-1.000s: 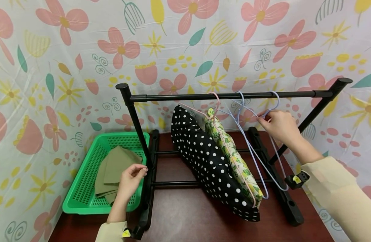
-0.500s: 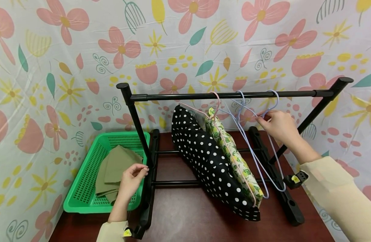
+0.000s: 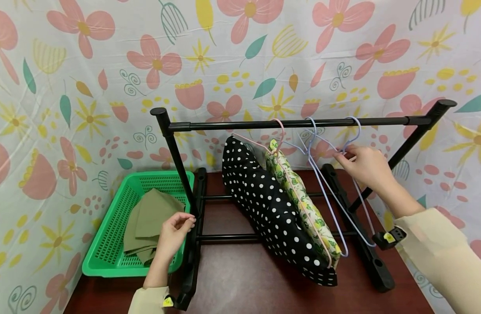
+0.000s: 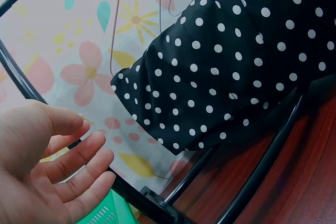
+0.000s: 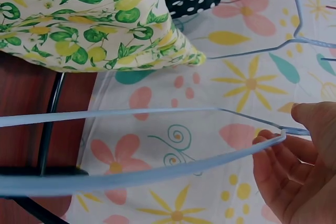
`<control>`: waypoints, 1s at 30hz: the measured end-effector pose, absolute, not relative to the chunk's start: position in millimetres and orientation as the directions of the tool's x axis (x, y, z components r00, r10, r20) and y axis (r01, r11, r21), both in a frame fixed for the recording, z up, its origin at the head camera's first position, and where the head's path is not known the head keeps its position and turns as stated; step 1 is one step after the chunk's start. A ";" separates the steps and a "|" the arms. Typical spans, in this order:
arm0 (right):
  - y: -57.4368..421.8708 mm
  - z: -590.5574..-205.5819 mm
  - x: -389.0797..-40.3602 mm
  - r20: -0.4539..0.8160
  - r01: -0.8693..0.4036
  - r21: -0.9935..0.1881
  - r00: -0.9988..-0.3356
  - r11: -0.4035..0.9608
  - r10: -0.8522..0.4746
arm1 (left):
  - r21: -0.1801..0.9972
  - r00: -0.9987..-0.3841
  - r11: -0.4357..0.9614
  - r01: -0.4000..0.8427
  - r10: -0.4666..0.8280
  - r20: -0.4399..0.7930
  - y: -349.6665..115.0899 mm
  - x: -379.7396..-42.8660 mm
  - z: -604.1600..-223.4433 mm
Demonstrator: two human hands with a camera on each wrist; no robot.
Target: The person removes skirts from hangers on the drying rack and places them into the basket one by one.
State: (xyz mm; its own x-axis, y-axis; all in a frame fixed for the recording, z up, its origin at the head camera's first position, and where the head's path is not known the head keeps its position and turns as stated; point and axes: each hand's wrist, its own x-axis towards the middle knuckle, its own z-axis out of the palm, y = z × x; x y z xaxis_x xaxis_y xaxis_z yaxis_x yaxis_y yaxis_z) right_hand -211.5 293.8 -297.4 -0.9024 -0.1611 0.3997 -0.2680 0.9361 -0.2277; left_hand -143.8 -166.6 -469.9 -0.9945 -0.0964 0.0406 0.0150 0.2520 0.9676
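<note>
My right hand (image 3: pixel 367 168) pinches a pale blue hanger (image 3: pixel 359 128) just below its hook, which loops over the black rack's top bar (image 3: pixel 232 126). No garment is on that hanger. To its left hangs a second bare blue hanger (image 3: pixel 314 131). Farther left, a pink hanger (image 3: pixel 282 131) hangs beside black polka-dot fabric (image 3: pixel 260 200) and lemon-print fabric (image 3: pixel 293 185); which of them it bears is unclear. My left hand (image 3: pixel 173 235) hovers by the rack's left post, fingers loosely bent with nothing between them, as the left wrist view also shows.
A green plastic basket (image 3: pixel 103 235) with folded olive cloth (image 3: pixel 151 218) stands left of the rack. Black feet (image 3: pixel 377 270) and lower crossbars (image 3: pixel 228 238) rest on the dark red-brown table (image 3: pixel 232 274). A flower-print curtain (image 3: pixel 224 56) hangs close behind.
My right hand has shifted slightly right, and the pinched hanger's lower end has swung outward to the right. The left hand has drifted a little right. The fabrics hang as before.
</note>
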 end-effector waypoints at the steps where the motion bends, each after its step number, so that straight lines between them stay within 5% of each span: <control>1: 294.6 -297.1 -210.3 0.386 -0.261 -0.236 -0.909 0.936 -0.157 | 0.968 -0.994 0.252 0.013 -0.098 0.039 -166.4 -143.8 -469.8; 11: 299.1 -294.5 -195.0 0.316 -0.197 -0.309 -0.944 0.930 -0.095 | 0.969 -0.994 0.247 -0.008 -0.105 0.018 -165.3 -143.4 -468.4; 30: 291.4 -284.8 -173.6 0.527 -0.287 -0.281 -0.844 0.916 -0.103 | 0.966 -0.994 0.257 -0.009 -0.106 0.019 -164.8 -143.2 -469.7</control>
State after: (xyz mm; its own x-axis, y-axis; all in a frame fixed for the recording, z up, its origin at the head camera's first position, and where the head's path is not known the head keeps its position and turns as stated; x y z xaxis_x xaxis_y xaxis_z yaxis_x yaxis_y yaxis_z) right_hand -173.6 291.4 -284.8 -0.8436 -0.1026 0.5270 -0.2871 0.9157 -0.2813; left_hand -143.2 -164.8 -469.7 -0.9942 -0.1061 0.0187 -0.0092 0.2568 0.9664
